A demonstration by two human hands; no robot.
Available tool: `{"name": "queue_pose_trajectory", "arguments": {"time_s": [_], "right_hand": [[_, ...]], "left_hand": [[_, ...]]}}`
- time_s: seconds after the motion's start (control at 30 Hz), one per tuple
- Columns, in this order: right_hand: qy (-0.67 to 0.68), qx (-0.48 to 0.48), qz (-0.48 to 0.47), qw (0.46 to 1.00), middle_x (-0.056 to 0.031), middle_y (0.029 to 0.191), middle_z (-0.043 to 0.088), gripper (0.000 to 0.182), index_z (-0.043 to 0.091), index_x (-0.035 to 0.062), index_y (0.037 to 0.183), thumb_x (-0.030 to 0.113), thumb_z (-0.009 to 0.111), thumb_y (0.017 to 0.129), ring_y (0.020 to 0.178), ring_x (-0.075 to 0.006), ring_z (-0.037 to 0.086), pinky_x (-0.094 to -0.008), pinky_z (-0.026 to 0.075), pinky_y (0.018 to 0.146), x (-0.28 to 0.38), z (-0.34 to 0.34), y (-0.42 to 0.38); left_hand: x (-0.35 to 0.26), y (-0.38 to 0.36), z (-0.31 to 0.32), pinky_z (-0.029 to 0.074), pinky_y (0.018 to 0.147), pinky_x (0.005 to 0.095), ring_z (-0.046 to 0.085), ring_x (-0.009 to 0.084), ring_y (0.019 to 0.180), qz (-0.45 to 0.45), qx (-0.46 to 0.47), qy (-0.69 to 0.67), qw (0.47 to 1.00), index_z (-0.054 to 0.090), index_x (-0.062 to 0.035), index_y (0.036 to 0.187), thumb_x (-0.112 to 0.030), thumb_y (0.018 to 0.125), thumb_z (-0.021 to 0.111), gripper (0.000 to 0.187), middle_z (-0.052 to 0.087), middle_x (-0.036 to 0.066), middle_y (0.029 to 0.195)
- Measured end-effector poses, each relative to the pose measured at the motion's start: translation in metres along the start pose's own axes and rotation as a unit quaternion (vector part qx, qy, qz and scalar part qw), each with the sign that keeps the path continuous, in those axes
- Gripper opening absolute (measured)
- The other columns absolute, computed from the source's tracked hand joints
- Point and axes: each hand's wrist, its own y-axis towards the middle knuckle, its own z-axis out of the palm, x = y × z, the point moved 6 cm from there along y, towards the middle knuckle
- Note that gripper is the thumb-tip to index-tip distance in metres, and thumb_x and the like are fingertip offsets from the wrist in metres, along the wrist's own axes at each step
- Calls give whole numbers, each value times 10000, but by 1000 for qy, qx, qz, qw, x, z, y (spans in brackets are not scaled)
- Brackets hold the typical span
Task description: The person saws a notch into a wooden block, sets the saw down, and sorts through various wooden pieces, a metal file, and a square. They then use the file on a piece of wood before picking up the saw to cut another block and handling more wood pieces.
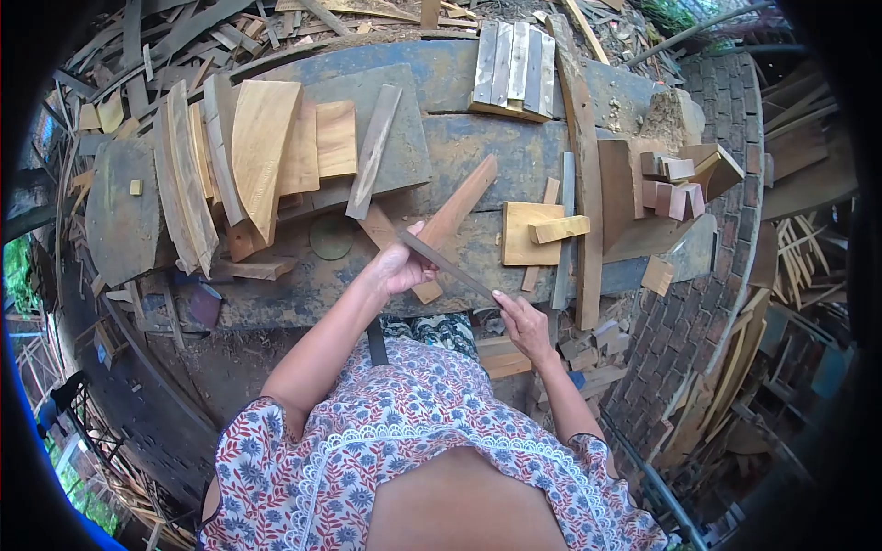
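A long, flat, dark grey strip [459, 273], which looks like a file though its material is hard to tell, slants between my two hands. My left hand [402, 268] has its fingers curled at the upper end of this strip. My right hand [525, 327] is closed round the lower end. Just beyond my left hand, a reddish-brown piece of wood [464, 200] with a slanted tip lies on the worn bench [450, 133]. Whether my left fingers also grip this piece is hidden. A narrow wooden strip [378, 227] passes behind my left hand.
Curved boards [262, 147] stack at the left. A square wooden block [520, 231] with a smaller block [560, 229] on it lies right of centre. A long plank [585, 184] crosses the bench beside a wooden stand [625, 207]. Scrap wood [184, 37] piles up behind.
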Motion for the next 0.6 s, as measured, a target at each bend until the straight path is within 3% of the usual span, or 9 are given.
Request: {"name": "queue_pose_trajectory", "arguments": {"time_s": [0.1, 0.13, 0.23, 0.3, 0.37, 0.4, 0.47, 0.6], "right_hand": [[-46, -8, 75, 996, -124, 712, 546, 445, 568, 248, 1308, 113, 621, 888, 635, -304, 605, -397, 504, 578, -40, 7, -4], [-112, -4, 120, 986, -126, 720, 558, 440, 548, 275, 1326, 149, 600, 907, 644, -317, 611, -417, 506, 592, -52, 6, 2], [-130, -28, 188, 973, -129, 767, 600, 440, 529, 286, 1341, 170, 584, 920, 684, -330, 629, -436, 508, 609, -69, 0, 26], [-109, -50, 135, 983, -151, 806, 630, 434, 526, 289, 1343, 182, 580, 926, 718, -347, 640, -447, 513, 624, -49, -13, 36], [-116, 68, 90, 987, -176, 820, 652, 413, 509, 300, 1352, 219, 546, 949, 742, -374, 649, -469, 518, 629, -41, -6, 39], [-118, 69, 90, 986, -176, 820, 652, 413, 509, 300, 1352, 219, 546, 949, 742, -374, 649, -469, 518, 629, -50, -3, 39], [-168, 28, 194, 966, -178, 775, 649, 397, 495, 314, 1359, 257, 513, 967, 713, -383, 648, -481, 522, 621, -94, 1, 37], [-181, 3, 234, 955, -175, 761, 636, 395, 496, 316, 1357, 266, 515, 966, 689, -369, 646, -478, 529, 627, -104, -4, 51]], "left_hand": [[-1, -2, -3, 425, 506, 288, 536, 215, 657, -5, -10, 19, 1000, 488, -61, 1139, -461, 972, 482, 434, 546, 106, 846], [-1, -3, -4, 448, 514, 291, 549, 213, 666, -20, -3, 7, 1000, 494, -66, 1148, -447, 975, 478, 419, 559, 102, 863], [-4, -2, -7, 482, 528, 296, 571, 215, 678, -14, -26, 23, 999, 499, -69, 1164, -434, 975, 476, 411, 571, 99, 878], [-8, -2, -12, 494, 533, 299, 580, 221, 681, 6, -55, 48, 997, 498, -67, 1171, -435, 974, 478, 418, 571, 100, 875], [-9, 0, -15, 514, 545, 304, 598, 228, 695, 9, -48, 45, 998, 498, -65, 1180, -446, 961, 499, 439, 575, 99, 902], [-9, 2, -16, 514, 545, 304, 598, 228, 695, 9, -46, 43, 998, 498, -65, 1180, -446, 961, 499, 439, 575, 99, 902], [-10, 3, -21, 515, 555, 304, 602, 225, 708, 14, -76, 66, 995, 498, -67, 1188, -468, 954, 511, 465, 577, 99, 946], [-13, -15, 4, 519, 576, 307, 596, 204, 670, 40, -117, 167, 978, 499, -69, 1177, -500, 959, 485, 483, 590, 112, 907]]}}
